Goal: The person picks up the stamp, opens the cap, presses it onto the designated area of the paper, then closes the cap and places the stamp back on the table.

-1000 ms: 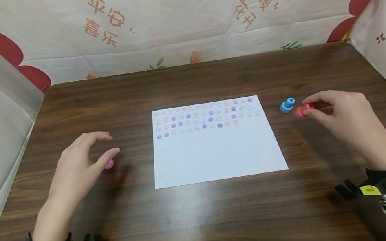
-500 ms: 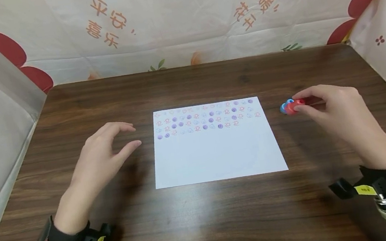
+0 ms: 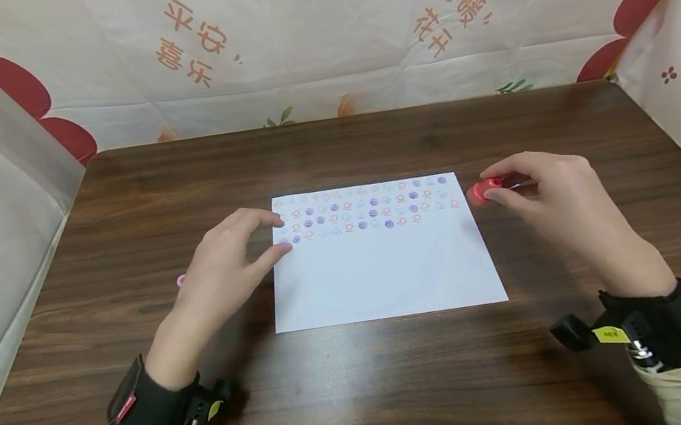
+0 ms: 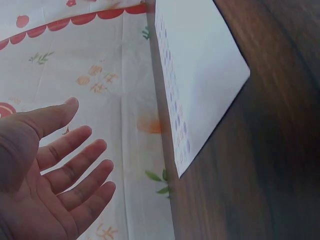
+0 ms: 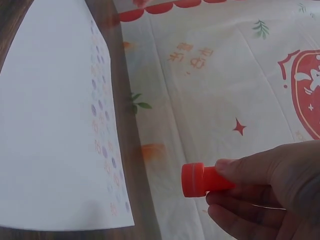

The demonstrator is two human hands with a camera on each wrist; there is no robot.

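My right hand (image 3: 557, 200) pinches a small red stamp (image 3: 483, 192) between thumb and fingers, just beyond the right edge of a white sheet of paper (image 3: 381, 272). In the right wrist view the red stamp (image 5: 194, 180) lies sideways in the grip, its wide end outward. My left hand (image 3: 226, 261) reaches over the paper's left edge, thumb and fingers apart with nothing between them. Rows of small red, blue and purple stamped prints fill the sheet's upper part. A blue stamp (image 3: 511, 182) is mostly hidden behind the right hand.
A pink round piece (image 3: 181, 280) peeks out beside the left wrist on the dark wooden table (image 3: 365, 390). Behind the table hangs a white printed cloth (image 3: 291, 45), which also covers the sides.
Both hands have moved inward toward the paper, the left to its left edge. The right has carried the red stamp leftward, past the blue one.
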